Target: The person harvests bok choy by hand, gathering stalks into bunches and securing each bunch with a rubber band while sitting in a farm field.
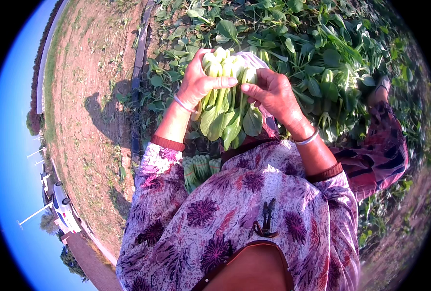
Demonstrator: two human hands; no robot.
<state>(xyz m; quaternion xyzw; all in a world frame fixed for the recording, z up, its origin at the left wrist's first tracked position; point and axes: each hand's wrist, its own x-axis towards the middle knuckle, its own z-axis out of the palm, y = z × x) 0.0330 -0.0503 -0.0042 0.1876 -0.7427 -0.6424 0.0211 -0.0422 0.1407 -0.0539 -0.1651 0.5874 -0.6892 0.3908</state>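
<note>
A bunch of leafy greens that look like bok choy (221, 103) is held up before me, pale stem bases at the top and leaves hanging down. My left hand (201, 78) wraps around the bunch from the left, its thumb across the stems. At the bunch's right side, my right hand (270, 91) pinches one bok choy head (250, 75) between thumb and fingers. That head's stem lies against the others. Part of a whitish cloth or plastic piece (252, 60) shows behind the bunch; I cannot tell which.
Several tied bundles of greens (201, 167) lie below my left forearm. Loose bok choy plants (331, 80) are heaped on the right, near my foot (380, 91). A dark strip (139, 69) runs along the bed's left edge, beside bare soil (92, 65). A car (63, 209) stands far off.
</note>
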